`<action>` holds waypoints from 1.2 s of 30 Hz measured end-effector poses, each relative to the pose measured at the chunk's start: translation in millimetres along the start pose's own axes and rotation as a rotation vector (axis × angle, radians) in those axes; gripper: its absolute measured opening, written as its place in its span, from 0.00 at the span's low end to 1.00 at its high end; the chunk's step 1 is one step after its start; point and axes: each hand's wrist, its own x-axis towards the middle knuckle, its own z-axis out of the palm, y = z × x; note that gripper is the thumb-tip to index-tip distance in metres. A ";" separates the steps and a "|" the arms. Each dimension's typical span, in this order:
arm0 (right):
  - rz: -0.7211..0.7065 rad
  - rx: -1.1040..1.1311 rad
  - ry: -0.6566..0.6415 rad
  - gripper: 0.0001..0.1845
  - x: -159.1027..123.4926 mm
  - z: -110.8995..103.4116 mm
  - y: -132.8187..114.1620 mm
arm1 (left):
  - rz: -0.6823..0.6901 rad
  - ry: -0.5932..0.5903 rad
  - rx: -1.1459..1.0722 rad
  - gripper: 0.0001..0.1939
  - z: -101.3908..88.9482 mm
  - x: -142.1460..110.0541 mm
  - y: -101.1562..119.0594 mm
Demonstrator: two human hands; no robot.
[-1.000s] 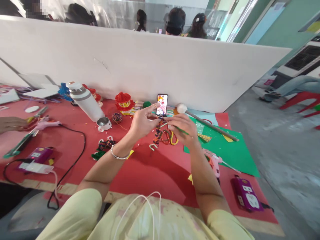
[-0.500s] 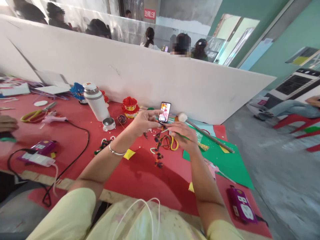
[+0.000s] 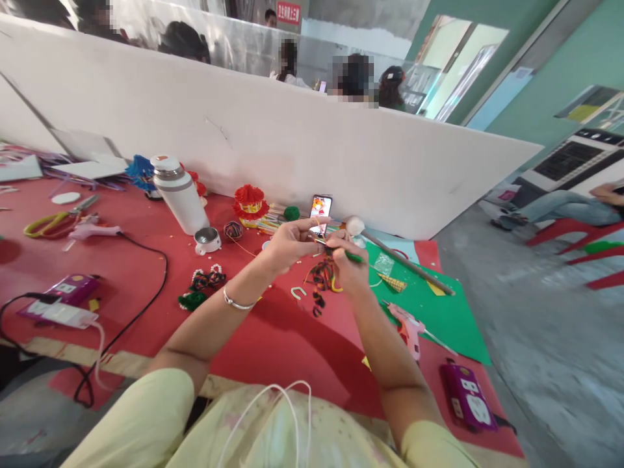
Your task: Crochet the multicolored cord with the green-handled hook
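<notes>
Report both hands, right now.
Left hand: closed, pinching the multicolored yarn strip.
Right hand: closed, holding the green-handled tool.

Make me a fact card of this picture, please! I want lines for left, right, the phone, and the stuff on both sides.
Left grip: pinching a multicoloured yarn strip, which trails below
Right grip: holding a green-handled tool, metal end near the left fingers
Phone: beyond both, screen lit
Left side: white bottle, metal-lined cup, yellow-handled scissors
Right side: pink glue gun, green sheet, purple box
</notes>
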 end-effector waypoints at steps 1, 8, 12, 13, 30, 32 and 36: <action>-0.047 -0.070 0.055 0.14 -3.1 4.4 2.5 | 0.047 0.054 0.001 0.35 2.3 0.8 -6.4; -0.265 -0.383 0.130 0.11 -13.0 12.6 6.1 | 0.295 0.348 0.251 0.37 13.3 0.2 -31.4; -0.371 -0.353 0.248 0.10 -13.5 19.0 13.2 | 0.130 0.254 -0.108 0.38 17.2 0.2 -26.4; -0.357 -0.310 0.254 0.10 -13.0 19.2 14.7 | 0.080 0.217 -0.182 0.38 15.8 0.3 -23.5; -0.345 -0.239 -0.134 0.11 7.5 -21.8 -6.0 | -0.080 0.018 -0.107 0.31 -21.8 -2.6 5.2; -0.363 -0.252 -0.179 0.12 9.1 -25.4 -10.6 | -0.072 0.007 -0.055 0.31 -24.1 -1.9 6.5; -0.322 -0.251 -0.252 0.12 11.8 -31.6 -16.8 | -0.056 -0.049 0.022 0.31 -26.5 -0.8 9.8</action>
